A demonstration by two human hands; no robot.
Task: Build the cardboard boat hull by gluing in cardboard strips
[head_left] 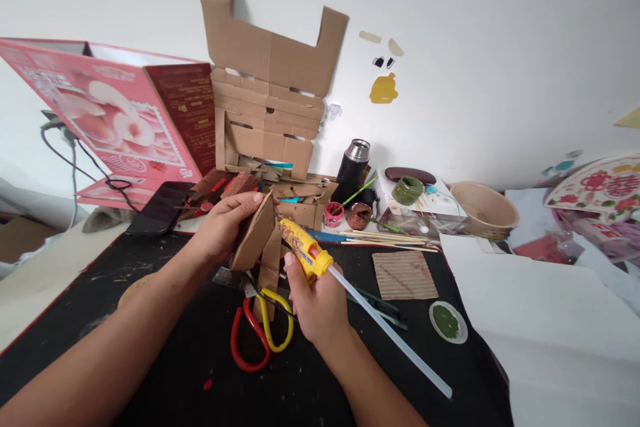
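A folded brown cardboard piece (pixel 254 235) is gripped by my left hand (pixel 227 223), tilted up over the black mat. My right hand (pixel 323 307) is wrapped round a yellow hot glue gun (pixel 303 243); its tip points at the cardboard's right edge, and whether they touch I cannot tell. A long translucent glue stick (pixel 395 333) sticks out from the gun's back. Below the cardboard lie scissors (pixel 250 340) with one red and one yellow handle loop. Beneath them a cardboard strip (pixel 270 267) is partly hidden.
A pink box (pixel 115 120) stands at left beside a phone (pixel 163 207). Cardboard sheets (pixel 270 60) lean on the wall. Behind are a black thermos (pixel 353 170), paint jars (pixel 333 215), wooden sticks (pixel 390 240) and a bowl (pixel 485 207). Corrugated cardboard (pixel 405 275) and a green paint lid (pixel 449 322) lie right.
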